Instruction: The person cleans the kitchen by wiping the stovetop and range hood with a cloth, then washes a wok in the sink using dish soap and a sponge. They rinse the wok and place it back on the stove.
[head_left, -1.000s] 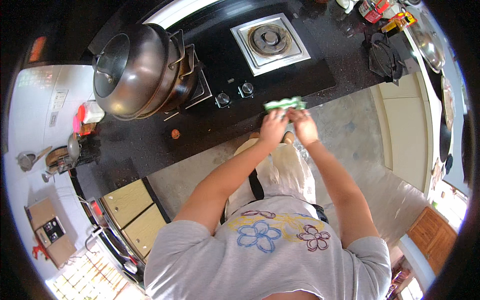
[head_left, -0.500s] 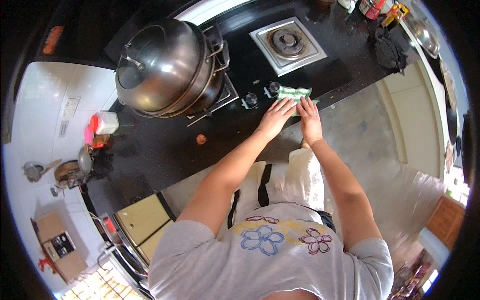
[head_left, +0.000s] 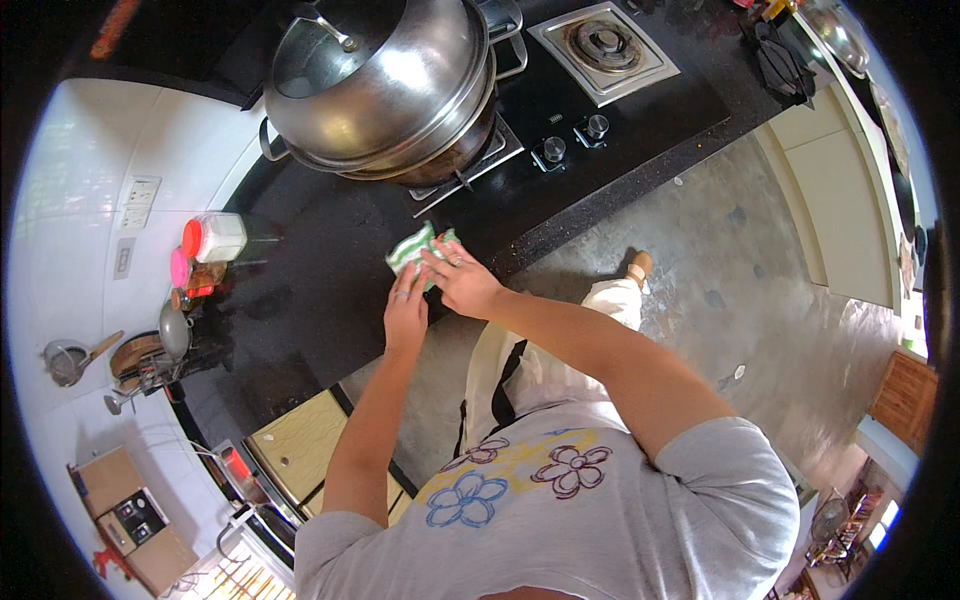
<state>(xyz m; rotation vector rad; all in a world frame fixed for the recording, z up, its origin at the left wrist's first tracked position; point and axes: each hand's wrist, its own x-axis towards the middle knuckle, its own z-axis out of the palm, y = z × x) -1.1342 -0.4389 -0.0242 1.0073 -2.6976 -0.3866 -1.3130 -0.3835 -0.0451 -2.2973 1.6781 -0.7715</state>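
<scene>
Cloth [head_left: 409,248] beneath left fingers [head_left: 403,284] and right fingers [head_left: 442,266], showing beyond fingertips.

Countertop [head_left: 310,250], black, one. Inset: black hob [head_left: 645,112], under the lidded pot [head_left: 420,95] and extending right of it. Red-lidded jar [head_left: 222,238], pink-lidded jar [head_left: 181,268]: left of pot. Striped cloth [head_left: 408,247], green-and-white: near pot, on the person's side.

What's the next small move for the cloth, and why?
Probably slide the cloth left along the counter, stopping short of the red-lidded jar: the left hand and right hand are together on it, and counter lies between it and the jar.
</scene>
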